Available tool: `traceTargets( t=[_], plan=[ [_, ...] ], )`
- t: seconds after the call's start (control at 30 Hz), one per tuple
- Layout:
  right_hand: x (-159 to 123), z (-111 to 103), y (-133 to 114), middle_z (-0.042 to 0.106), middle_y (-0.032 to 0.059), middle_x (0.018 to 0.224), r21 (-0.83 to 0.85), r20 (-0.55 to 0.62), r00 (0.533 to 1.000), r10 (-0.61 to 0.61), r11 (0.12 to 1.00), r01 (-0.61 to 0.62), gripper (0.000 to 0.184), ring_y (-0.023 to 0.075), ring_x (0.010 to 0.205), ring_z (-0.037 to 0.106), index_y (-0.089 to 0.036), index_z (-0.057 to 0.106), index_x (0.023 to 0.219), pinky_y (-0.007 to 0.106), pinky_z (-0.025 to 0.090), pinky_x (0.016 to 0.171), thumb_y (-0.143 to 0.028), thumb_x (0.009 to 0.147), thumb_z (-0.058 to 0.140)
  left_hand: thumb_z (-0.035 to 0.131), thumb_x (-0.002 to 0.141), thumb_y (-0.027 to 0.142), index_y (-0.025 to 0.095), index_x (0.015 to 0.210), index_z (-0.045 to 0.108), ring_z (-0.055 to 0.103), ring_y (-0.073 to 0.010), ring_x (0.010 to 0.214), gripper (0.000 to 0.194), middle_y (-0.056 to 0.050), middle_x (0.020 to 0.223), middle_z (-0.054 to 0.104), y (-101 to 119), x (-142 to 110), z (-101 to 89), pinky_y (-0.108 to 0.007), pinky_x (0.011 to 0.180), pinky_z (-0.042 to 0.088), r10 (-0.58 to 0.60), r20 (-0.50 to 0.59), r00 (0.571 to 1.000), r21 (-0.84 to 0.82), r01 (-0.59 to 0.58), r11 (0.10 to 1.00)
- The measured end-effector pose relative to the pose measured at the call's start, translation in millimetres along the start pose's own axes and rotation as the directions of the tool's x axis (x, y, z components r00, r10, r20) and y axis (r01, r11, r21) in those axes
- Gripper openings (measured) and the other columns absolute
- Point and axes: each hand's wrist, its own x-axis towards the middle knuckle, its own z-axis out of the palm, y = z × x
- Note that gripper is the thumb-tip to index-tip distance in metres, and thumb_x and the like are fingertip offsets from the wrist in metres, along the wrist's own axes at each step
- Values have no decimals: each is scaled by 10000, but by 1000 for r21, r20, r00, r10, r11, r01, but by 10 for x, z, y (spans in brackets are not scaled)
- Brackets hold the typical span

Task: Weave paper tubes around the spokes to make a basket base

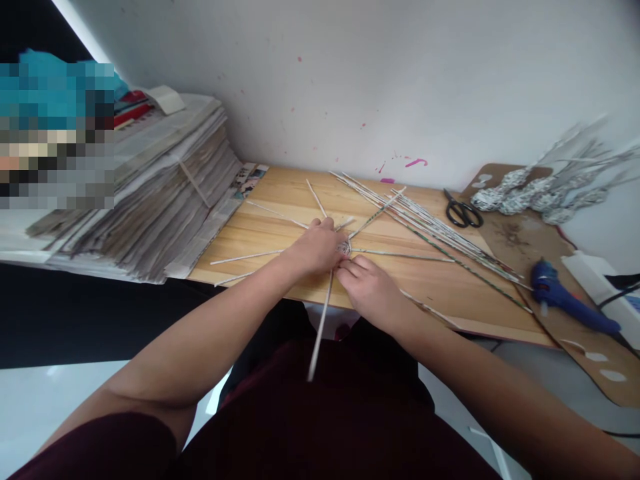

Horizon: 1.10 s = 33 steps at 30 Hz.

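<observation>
A small round woven paper base (345, 247) lies near the table's front edge, with several rolled paper sticks fanning out from it like spokes. One paper spoke (323, 327) points toward my body over the edge. My left hand (320, 245) bends over the left side of the base, its fingers curled and pressed onto it. From the right, my right hand (364, 283) pinches the near rim of the base. My fingers cover much of the weave, so the strand between them is hard to make out.
Loose paper sticks (440, 237) lie to the right on the wooden table (280, 190). Beyond them are black scissors (463, 212), a blue glue gun (570, 300) on cardboard, a white power strip (605, 287) and wrapped paper bundles (515, 190). A tall newspaper stack (185, 180) stands left.
</observation>
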Motion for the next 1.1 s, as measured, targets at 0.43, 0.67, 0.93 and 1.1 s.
traceTargets(
  t=[0.43,0.67,0.93,1.1],
  plan=[
    [-123,-146,282,728,76,880,314,-146,961,233,933,-178,175,221,831,604,-160,718,1003,362,506,779,-130,955,552,660,897,435,238,1305,660,502,-292,1159,453,-121,1249,559,-24,-69,40,-390,1086,386,-31,-18,999,-74,29,997],
    [-8,-10,411,695,134,949,208,-26,979,204,958,-195,255,256,901,566,-105,752,1072,412,473,862,-223,978,546,713,870,396,257,1274,682,513,-267,1153,428,-99,1206,576,-99,-18,40,-379,1075,399,11,-13,1000,-77,-12,997],
    [107,-159,344,671,132,940,124,169,970,174,973,-196,276,251,883,529,-102,750,1094,400,446,831,-232,978,537,747,846,366,308,1313,665,515,-248,1125,478,-71,1189,563,-194,11,-27,-352,1034,415,55,57,997,-88,-49,995],
    [97,-162,320,701,123,1083,137,139,977,161,974,-180,294,249,971,554,-127,725,1162,397,456,928,-178,990,492,750,840,380,317,1341,644,503,-247,1146,515,-69,1213,555,-248,5,51,-367,1061,408,66,20,998,-120,-64,991]
  ],
)
